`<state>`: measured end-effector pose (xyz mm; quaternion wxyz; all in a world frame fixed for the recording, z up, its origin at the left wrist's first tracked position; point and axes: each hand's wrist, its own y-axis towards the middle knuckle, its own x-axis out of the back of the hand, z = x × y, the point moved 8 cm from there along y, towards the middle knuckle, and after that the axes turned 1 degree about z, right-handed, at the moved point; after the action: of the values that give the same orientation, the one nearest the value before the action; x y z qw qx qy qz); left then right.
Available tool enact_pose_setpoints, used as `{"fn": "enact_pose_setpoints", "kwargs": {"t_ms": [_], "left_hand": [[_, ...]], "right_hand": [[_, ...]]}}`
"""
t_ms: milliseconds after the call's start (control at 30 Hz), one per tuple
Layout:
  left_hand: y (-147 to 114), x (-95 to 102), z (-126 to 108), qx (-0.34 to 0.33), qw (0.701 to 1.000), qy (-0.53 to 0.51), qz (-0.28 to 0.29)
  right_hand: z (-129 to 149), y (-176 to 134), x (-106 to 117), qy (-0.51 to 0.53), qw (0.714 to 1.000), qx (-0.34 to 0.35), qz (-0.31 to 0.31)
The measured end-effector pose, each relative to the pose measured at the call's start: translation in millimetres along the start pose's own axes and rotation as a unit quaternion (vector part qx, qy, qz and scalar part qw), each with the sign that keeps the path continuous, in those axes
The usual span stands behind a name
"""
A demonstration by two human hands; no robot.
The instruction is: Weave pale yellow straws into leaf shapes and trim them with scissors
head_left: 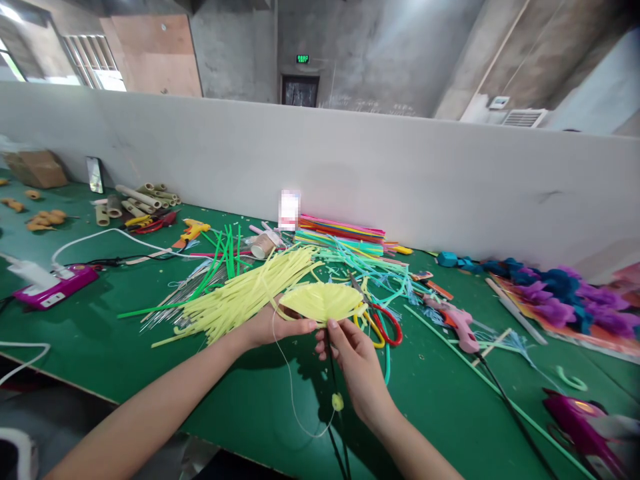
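Observation:
A pale yellow fan-shaped piece, apparently formed from chenille stems, is held up over the table. My left hand grips its lower left edge with the thumb on top. At its bottom middle, my right hand pinches the edge between thumb and fingers. A thin white thread loops down from the left side to a small yellow ball below my right hand. Dark thin strands hang beneath the piece. Just behind lie scissors with red and yellow handles. Yellow chenille stems lie in a heap to the left.
A pink glue gun lies right, its black cord running forward. Purple power strips sit on both sides. Colored stems, a yellow glue gun and bamboo pieces lie along the back, before a white partition.

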<state>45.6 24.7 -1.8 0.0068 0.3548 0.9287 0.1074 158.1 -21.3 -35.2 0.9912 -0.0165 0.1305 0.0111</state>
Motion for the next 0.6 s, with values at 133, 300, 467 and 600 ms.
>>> {"fn": "enact_pose_setpoints", "kwargs": {"t_ms": [133, 300, 467, 600], "left_hand": [[0.3, -2.4, -2.1, -0.013, 1.0, -0.014, 0.023], [0.0, 2.3, 5.2, -0.002, 1.0, -0.001, 0.011], [-1.1, 8.0, 9.1, 0.009, 0.999, 0.033, -0.011], [-2.3, 9.5, 3.9, 0.018, 0.996, 0.085, -0.022]], "right_hand": [[-1.2, 0.2, -0.4, -0.014, 1.0, 0.004, 0.007], [-5.2, 0.4, 0.0, 0.013, 1.0, -0.023, 0.012], [-7.5, 0.7, -1.1, 0.016, 0.999, -0.043, 0.016], [-6.1, 1.1, -1.8, -0.011, 0.999, -0.03, 0.016]]}}
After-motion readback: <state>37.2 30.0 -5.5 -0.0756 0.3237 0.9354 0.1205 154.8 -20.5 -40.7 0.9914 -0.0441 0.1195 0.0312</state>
